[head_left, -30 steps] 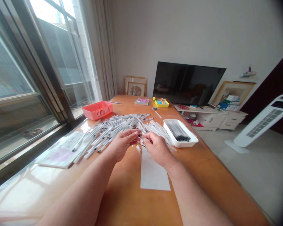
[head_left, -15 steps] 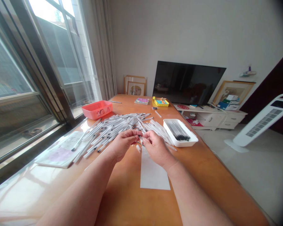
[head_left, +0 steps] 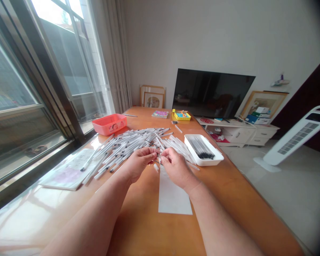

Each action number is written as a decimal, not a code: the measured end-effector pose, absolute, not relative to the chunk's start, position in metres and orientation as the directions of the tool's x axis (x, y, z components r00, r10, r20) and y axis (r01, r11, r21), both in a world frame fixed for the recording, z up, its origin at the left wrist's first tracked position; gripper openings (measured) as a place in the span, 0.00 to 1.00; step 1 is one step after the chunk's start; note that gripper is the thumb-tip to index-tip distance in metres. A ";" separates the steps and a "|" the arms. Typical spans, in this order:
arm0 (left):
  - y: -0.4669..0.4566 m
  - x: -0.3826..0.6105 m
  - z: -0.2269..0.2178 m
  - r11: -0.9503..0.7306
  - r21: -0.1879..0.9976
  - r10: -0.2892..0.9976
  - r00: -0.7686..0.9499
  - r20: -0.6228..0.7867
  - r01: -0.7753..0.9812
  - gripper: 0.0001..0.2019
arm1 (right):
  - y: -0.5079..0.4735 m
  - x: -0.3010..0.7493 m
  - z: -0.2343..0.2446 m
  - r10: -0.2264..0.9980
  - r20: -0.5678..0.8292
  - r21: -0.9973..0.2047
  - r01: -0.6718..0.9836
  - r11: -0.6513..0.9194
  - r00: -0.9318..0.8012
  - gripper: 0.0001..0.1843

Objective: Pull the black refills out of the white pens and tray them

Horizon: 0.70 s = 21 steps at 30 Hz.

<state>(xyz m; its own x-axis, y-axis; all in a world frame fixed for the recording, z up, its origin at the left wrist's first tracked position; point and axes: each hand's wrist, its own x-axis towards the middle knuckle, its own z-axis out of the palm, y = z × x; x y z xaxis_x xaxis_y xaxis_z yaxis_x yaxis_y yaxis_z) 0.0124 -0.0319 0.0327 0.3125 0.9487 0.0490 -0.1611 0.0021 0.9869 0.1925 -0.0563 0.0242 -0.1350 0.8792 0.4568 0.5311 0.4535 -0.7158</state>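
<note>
My left hand (head_left: 140,163) and my right hand (head_left: 176,166) meet over the near edge of a pile of pens (head_left: 130,144). Fingers and thumb of each are pinched together on a small pen part (head_left: 159,156), mostly hidden by the fingertips. The pens have clear or whitish barrels, several with black ends. A short white cap-like piece (head_left: 156,167) lies just below my fingertips. Under my right hand a sheet of white paper (head_left: 174,195) rests on the table. To the right stands a white tray (head_left: 210,163) holding rows of clear barrels with black ends.
A red plastic basket (head_left: 109,124) stands left behind the pile. A notebook (head_left: 66,174) lies at left, partly under pens. Toward the far end are a colourful book (head_left: 160,114) and a yellow box (head_left: 181,115). The wooden table (head_left: 229,199) has its right edge beside the floor.
Both hands stay almost in place, fingertips still close together. The dark piece seen between the fingertips before shows less now. The pile and containers have not moved.
</note>
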 end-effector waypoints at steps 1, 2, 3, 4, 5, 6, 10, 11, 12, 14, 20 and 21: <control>-0.033 0.013 0.034 0.022 0.985 0.952 0.304 0.032 -0.173 0.17 | -0.056 0.193 0.024 0.879 0.460 -0.717 0.530 0.453 -0.129 0.04; -0.034 0.013 0.035 0.035 0.984 0.957 0.288 0.017 -0.176 0.17 | -0.057 0.193 0.025 0.878 0.461 -0.718 0.529 0.453 -0.126 0.04; -0.035 0.014 0.036 0.042 0.984 0.964 0.267 0.006 -0.171 0.17 | -0.057 0.192 0.025 0.878 0.462 -0.719 0.527 0.454 -0.126 0.04; -0.035 0.014 0.037 0.041 0.987 0.970 0.244 -0.001 -0.158 0.17 | -0.057 0.192 0.025 0.877 0.463 -0.719 0.524 0.457 -0.129 0.04; -0.036 0.015 0.037 0.033 0.989 0.974 0.227 0.001 -0.142 0.17 | -0.057 0.192 0.025 0.875 0.465 -0.718 0.520 0.462 -0.135 0.04; -0.036 0.015 0.037 0.018 0.992 0.976 0.218 0.010 -0.125 0.17 | -0.057 0.192 0.025 0.873 0.467 -0.717 0.518 0.467 -0.141 0.04; -0.034 0.016 0.034 -0.041 0.994 0.971 0.230 0.063 -0.098 0.19 | -0.058 0.190 0.026 0.876 0.460 -0.719 0.518 0.464 -0.146 0.03; -0.034 0.016 0.033 -0.046 0.994 0.971 0.229 0.069 -0.102 0.19 | -0.058 0.190 0.026 0.881 0.452 -0.722 0.522 0.454 -0.141 0.04; -0.033 0.016 0.032 -0.049 0.993 0.971 0.227 0.073 -0.108 0.19 | -0.058 0.190 0.027 0.886 0.444 -0.725 0.527 0.444 -0.135 0.05; -0.032 0.016 0.030 -0.054 0.991 0.968 0.235 0.082 -0.122 0.18 | -0.058 0.191 0.028 0.892 0.432 -0.729 0.532 0.430 -0.129 0.05; -0.031 0.015 0.031 -0.039 0.984 0.955 0.282 0.088 -0.176 0.15 | -0.059 0.194 0.028 0.901 0.399 -0.756 0.496 0.428 -0.170 0.08; -0.031 0.015 0.031 -0.030 0.980 0.953 0.290 0.086 -0.195 0.14 | -0.059 0.194 0.028 0.905 0.389 -0.764 0.487 0.422 -0.173 0.09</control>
<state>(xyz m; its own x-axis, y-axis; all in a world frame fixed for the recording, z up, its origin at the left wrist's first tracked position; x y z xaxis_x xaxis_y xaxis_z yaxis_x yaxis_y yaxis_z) 0.0146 -0.0310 0.0307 0.2898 0.9532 0.0865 -0.1945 -0.0298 0.9804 0.1940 -0.0587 0.0282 -0.1734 0.9048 0.3890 0.4874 0.4221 -0.7644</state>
